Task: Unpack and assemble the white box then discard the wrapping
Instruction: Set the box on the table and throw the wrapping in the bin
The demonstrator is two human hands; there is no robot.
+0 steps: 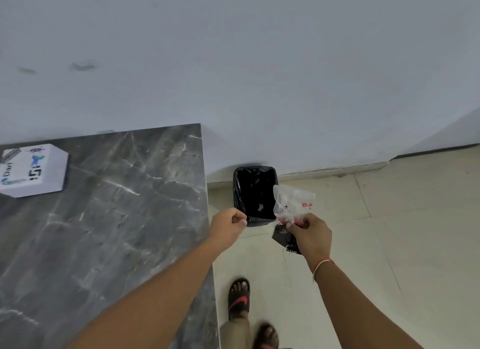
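Note:
The white box [35, 170], printed with coloured marks, stands assembled on the far left of the dark marble table [117, 205]. My right hand [310, 235] pinches a clear plastic wrapping [292, 202] with red print, together with a black piece [283, 238], just right of a small bin lined with a black bag [255, 195] on the floor. My left hand [227, 225] is curled in a fist at the bin's near left corner; whether it pinches the bag's rim I cannot tell.
The bin stands against a pale wall [259, 63], beside the table's right edge. Beige floor tiles [389, 231] spread to the right. My feet in black sandals [239, 298] are below, close to the table.

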